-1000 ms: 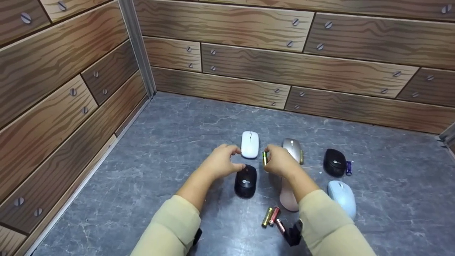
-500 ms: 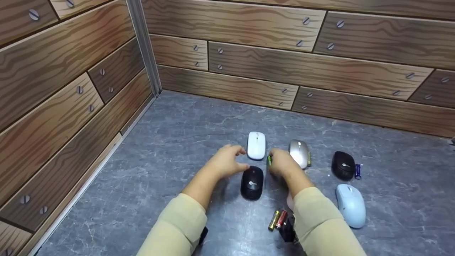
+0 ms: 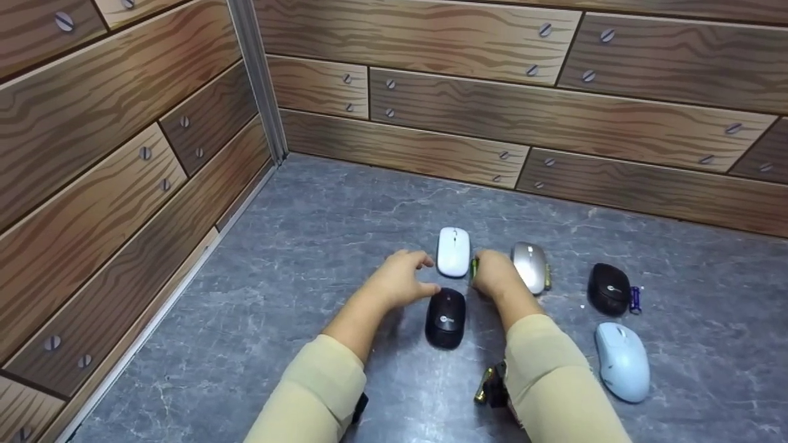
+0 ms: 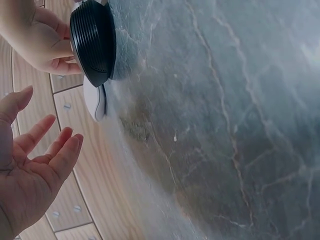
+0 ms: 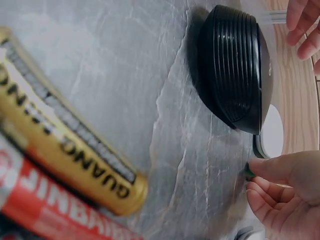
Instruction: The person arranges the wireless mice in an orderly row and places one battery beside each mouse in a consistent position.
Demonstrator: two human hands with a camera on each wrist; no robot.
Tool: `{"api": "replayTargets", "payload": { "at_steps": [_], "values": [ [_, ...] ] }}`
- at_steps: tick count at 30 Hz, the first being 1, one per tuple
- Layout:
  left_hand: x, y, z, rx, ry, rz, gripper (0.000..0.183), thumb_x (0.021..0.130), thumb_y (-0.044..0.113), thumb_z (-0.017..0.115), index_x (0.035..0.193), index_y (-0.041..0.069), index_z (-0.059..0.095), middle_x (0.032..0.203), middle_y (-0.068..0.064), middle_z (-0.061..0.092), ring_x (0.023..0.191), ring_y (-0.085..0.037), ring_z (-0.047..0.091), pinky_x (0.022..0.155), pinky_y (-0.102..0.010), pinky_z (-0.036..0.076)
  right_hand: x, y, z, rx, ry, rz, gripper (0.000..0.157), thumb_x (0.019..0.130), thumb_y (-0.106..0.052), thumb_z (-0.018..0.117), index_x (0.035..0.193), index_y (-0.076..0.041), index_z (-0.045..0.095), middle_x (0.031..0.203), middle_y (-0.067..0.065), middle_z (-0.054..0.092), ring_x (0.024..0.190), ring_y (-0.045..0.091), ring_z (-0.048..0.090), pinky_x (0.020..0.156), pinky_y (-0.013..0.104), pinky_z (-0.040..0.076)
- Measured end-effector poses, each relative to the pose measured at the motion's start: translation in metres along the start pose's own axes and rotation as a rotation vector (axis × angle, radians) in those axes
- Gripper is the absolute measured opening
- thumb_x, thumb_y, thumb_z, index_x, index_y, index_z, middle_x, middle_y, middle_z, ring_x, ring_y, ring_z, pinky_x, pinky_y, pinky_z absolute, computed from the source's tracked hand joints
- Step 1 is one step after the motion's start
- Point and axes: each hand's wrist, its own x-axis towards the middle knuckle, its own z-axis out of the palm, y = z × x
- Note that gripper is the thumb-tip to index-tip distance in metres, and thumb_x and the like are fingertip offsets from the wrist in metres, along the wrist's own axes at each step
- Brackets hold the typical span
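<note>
My right hand (image 3: 497, 275) pinches a green battery (image 3: 474, 269) close to the right side of a white mouse (image 3: 454, 252); its fingers cover most of the battery. In the right wrist view, only a green bit (image 5: 249, 171) shows at the thumb tip. My left hand (image 3: 401, 280) is held with thumb and fingers apart, holding nothing. Its thumb is by the front end of a black mouse (image 3: 446, 319), and its fingertips are just left of the white mouse. The left wrist view shows the left hand (image 4: 42, 160) with spread fingers, apart from the black mouse (image 4: 91, 42).
A silver mouse (image 3: 529, 267) with a gold battery (image 3: 548, 277) beside it is right of my right hand. Farther right are another black mouse (image 3: 609, 289), a purple battery (image 3: 635, 299) and a light blue mouse (image 3: 623, 363). Near my right sleeve lie gold (image 5: 75, 130) and red (image 5: 60, 207) batteries.
My right hand has brought the green battery nearer to the white mouse. The right forearm now hides the pink mouse and the red batteries in the head view. My left hand keeps its pose.
</note>
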Motion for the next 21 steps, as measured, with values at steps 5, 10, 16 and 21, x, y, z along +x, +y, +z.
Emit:
{"api": "replayTargets", "payload": {
  "at_steps": [5,10,16,21],
  "values": [
    [0.001,-0.001,-0.003,0.016,0.006,0.013,0.040,0.079,0.031,0.070,0.111,0.010,0.059,0.113,-0.011,0.056,0.102,-0.024,0.053,0.088,-0.036,0.044,0.006,-0.001,0.001,-0.018,0.000,0.022,0.028,0.065,-0.005,0.067,0.090,0.003,0.060,0.094,0.023,0.063,0.094,0.040,0.057,0.085,0.047,0.045],
    [0.001,-0.001,-0.002,0.004,0.006,0.014,0.041,0.079,0.030,0.070,0.112,0.009,0.059,0.113,-0.012,0.055,0.102,-0.024,0.053,0.088,-0.036,0.044,0.009,0.000,0.001,-0.030,0.011,0.036,0.020,0.070,-0.001,0.062,0.089,0.003,0.059,0.097,0.025,0.062,0.099,0.042,0.055,0.087,0.048,0.044],
    [0.002,-0.002,-0.002,0.006,-0.006,0.006,0.042,0.080,0.030,0.070,0.114,0.009,0.058,0.115,-0.012,0.055,0.105,-0.025,0.052,0.089,-0.036,0.044,0.012,-0.002,0.000,-0.023,0.011,0.038,0.015,0.078,0.002,0.051,0.090,0.004,0.059,0.101,0.026,0.060,0.102,0.043,0.054,0.088,0.049,0.043],
    [0.003,-0.004,-0.002,0.017,0.000,0.006,0.042,0.079,0.030,0.070,0.114,0.010,0.058,0.115,-0.012,0.055,0.105,-0.024,0.052,0.090,-0.036,0.043,0.013,-0.004,0.000,-0.017,0.014,0.032,0.013,0.079,0.002,0.051,0.089,0.003,0.059,0.101,0.026,0.060,0.102,0.043,0.053,0.087,0.050,0.043]
  ]
}}
